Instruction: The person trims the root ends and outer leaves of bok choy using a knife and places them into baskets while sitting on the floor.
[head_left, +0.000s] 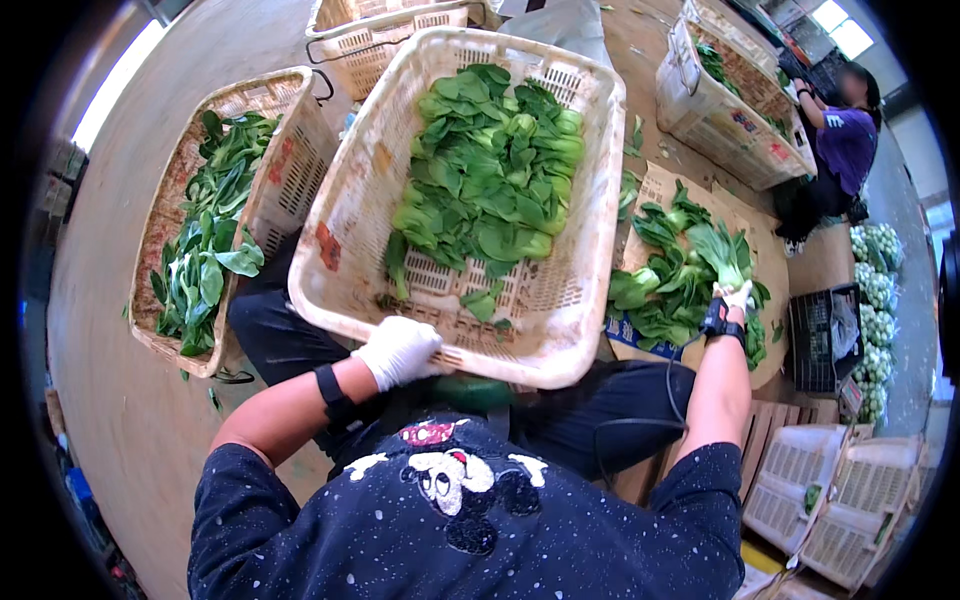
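A large off-white plastic crate (590, 300) is tilted toward me above my lap. Bok choy (490, 165) lies packed inside it, pale stems outward at the right side, with a few loose leaves near the lower wall. My left hand (400, 352), in a white glove, is closed around the crate's near rim. Off to the right, my right hand (735, 298), gloved too, grips the stem end of a bok choy head (718, 250). Beneath that head, a pile of bok choy (660, 290) rests on flattened cardboard (770, 265). My right fingers are partly hidden by leaves.
Another crate (290, 150) with leafy greens (205, 240) stands at my left. More crates (375, 55) are behind the middle one. At far right a person (845, 140) works beside a big crate (730, 135). A black basket (825, 340) and bagged vegetables (875, 310) sit nearby.
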